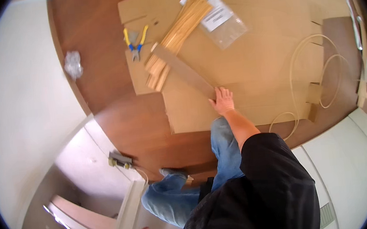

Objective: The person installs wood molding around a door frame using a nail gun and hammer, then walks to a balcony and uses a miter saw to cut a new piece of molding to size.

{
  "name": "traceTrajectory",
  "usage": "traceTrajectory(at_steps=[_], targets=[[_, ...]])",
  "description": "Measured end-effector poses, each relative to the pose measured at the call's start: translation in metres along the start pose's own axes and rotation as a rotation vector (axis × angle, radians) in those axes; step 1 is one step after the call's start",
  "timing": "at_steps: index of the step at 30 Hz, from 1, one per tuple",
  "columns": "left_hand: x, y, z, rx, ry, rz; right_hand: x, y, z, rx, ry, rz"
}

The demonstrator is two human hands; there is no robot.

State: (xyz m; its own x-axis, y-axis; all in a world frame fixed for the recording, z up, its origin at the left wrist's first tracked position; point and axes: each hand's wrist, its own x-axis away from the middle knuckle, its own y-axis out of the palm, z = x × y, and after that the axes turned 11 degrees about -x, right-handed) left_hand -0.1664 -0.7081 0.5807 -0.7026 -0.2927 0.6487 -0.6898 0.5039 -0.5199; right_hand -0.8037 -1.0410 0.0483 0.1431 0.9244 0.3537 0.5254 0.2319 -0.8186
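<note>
I had the flat, narrow grey-brown board (186, 72) slanting away leftward, its far end across pale wooden strips (188, 20).

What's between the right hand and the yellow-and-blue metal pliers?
Head view: a long flat brown board, its far end overlapping tan wooden strips, then flat brown cardboard.

The board (186, 72) in the right hand (224, 101) looked smooth and matt, like wood. Beyond the grip, the strips (190, 20) were grained wood, and the bag (229, 34) was glossy clear plastic. Around the grip spread matt cardboard (263, 71). To its left, the pliers' handles (127, 37) looked like plastic, and the floor (113, 94) had a faint sheen.
</note>
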Motion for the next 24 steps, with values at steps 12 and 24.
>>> traceTrajectory(at_steps=[12, 24], targets=[[0.31, 0.028, 0.414, 0.33, 1.248, 0.401, -0.065, -0.19, 0.054, -0.247, 0.194, -0.472], [0.503, 0.129, 0.626, -0.746, 2.102, 0.52, 0.125, -0.354, 0.08, -0.446, 0.687, -0.147]])
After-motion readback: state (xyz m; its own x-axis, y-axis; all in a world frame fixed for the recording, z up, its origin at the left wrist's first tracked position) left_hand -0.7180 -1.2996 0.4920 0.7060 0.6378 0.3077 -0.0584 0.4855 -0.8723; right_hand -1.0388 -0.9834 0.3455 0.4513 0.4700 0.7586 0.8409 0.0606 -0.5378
